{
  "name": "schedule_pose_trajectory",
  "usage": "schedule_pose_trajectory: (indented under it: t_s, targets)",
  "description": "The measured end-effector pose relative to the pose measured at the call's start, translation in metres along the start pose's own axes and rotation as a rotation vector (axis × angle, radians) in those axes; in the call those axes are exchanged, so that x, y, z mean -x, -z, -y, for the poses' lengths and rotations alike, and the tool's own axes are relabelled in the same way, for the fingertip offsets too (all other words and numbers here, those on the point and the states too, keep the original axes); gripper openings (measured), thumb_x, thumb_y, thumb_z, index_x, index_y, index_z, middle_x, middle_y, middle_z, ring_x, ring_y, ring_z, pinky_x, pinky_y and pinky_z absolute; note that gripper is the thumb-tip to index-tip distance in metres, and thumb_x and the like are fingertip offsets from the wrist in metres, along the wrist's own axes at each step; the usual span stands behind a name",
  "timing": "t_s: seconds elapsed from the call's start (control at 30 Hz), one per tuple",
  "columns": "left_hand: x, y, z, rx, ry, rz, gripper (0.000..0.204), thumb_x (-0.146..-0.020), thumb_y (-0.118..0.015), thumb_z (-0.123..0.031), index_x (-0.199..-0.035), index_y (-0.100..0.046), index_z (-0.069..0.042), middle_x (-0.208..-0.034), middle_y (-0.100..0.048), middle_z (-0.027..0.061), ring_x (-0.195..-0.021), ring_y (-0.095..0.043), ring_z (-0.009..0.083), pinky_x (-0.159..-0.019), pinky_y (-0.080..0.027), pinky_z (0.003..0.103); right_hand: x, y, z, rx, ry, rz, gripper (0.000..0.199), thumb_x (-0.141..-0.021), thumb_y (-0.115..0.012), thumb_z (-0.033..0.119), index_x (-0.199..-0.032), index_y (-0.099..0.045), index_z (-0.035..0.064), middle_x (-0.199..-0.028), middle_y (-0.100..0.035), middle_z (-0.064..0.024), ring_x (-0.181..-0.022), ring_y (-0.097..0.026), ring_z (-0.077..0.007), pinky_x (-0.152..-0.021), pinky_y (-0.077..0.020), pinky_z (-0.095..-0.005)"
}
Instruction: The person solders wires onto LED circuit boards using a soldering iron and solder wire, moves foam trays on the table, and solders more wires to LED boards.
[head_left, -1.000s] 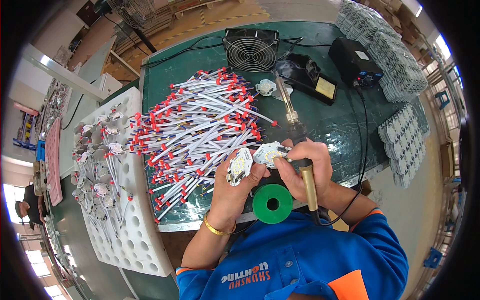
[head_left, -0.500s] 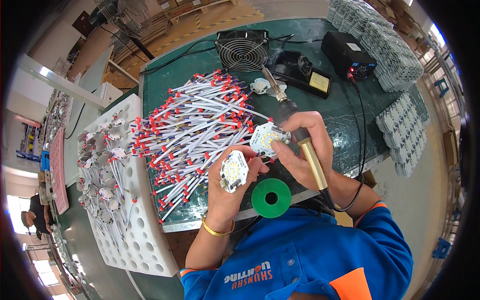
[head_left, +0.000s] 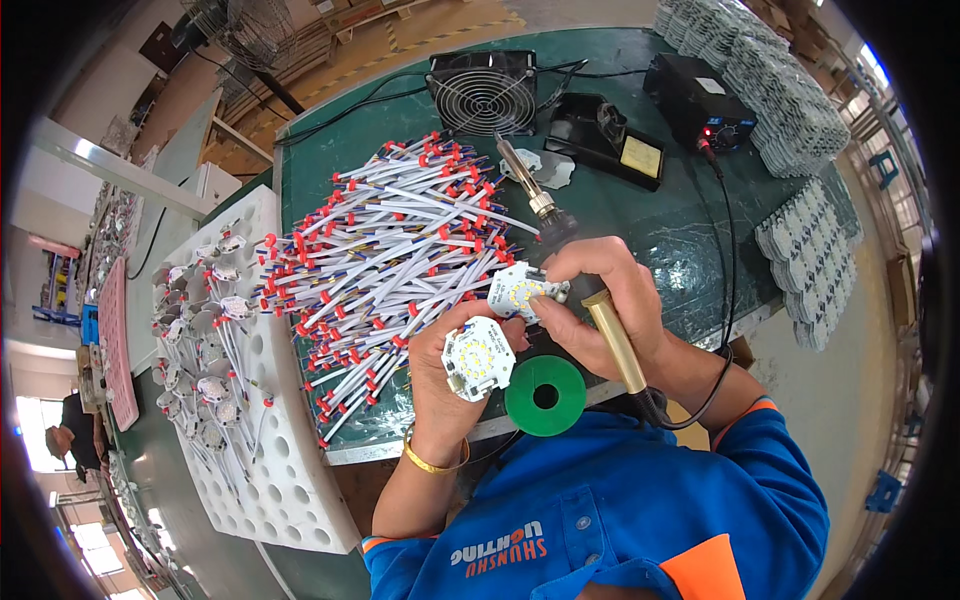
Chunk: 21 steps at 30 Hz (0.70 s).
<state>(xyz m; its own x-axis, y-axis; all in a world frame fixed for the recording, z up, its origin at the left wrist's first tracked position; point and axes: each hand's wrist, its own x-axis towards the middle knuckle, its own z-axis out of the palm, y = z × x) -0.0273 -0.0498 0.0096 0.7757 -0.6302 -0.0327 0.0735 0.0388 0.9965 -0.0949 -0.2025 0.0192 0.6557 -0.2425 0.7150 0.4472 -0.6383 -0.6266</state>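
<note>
My left hand [head_left: 440,375] is closed on a white LED board [head_left: 478,358] with a ring of yellow chips, its face tilted up. In my right hand [head_left: 610,300] are both a soldering iron [head_left: 618,345] and a second LED board [head_left: 512,290], pinched between thumb and fingers. The iron's metal tip points up and away, clear of both boards. My left fingertips reach the lower edge of the second board; whether they grip it too is hidden. Just below the hands lies a green solder spool [head_left: 522,398].
White wires with red ends [head_left: 400,260] are heaped left of centre. Beyond stand a small fan [head_left: 486,105], an iron stand with sponge [head_left: 640,155] and a black soldering station [head_left: 695,105]. Stacked boards [head_left: 810,255] line the right. A white foam tray [head_left: 285,470] holds wired boards at left.
My right hand has moved slightly left and down with its board and iron, bringing the two boards closer together. The left hand's board has turned more face-up.
</note>
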Motion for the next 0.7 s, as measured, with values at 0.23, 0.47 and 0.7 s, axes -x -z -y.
schedule_pose_trajectory:
  t_s: [0.23,0.47,0.7]
  targets:
    - [-0.001,0.006,0.007,-0.005,-0.001,0.016,0.019,-0.074,-0.069,0.002,-0.092,-0.063,-0.001,-0.075,-0.065,0.0047,-0.067,-0.062,0.0086,-0.058,-0.049,0.020,0.001,-0.003,-0.001,-0.025,-0.059,0.026,0.034,-0.067,-0.069,-0.004,-0.094,-0.050,0.0059,-0.086,-0.058,-0.0085,-0.062,-0.059,-0.0196,-0.053,-0.0463,-0.0286]
    - [0.006,0.008,0.009,0.090,0.032,-0.006,0.022,-0.075,-0.069,0.002,-0.095,-0.062,-0.001,-0.074,-0.065,0.0054,-0.062,-0.061,0.0072,-0.054,-0.048,0.018,0.006,-0.003,0.001,-0.027,-0.084,0.100,0.036,-0.068,-0.072,0.000,-0.096,-0.051,0.0051,-0.089,-0.057,-0.0094,-0.073,-0.060,-0.0189,-0.063,-0.0473,-0.0282]
    - [0.019,0.004,0.005,0.039,0.059,-0.045,0.021,-0.074,-0.070,0.001,-0.095,-0.064,-0.001,-0.068,-0.064,0.0017,-0.060,-0.060,0.0047,-0.053,-0.046,0.016,0.020,0.006,-0.005,-0.142,-0.008,0.054,0.033,-0.069,-0.071,0.002,-0.095,-0.051,0.0024,-0.082,-0.061,-0.0125,-0.068,-0.062,-0.0242,-0.056,-0.0480,-0.0312]
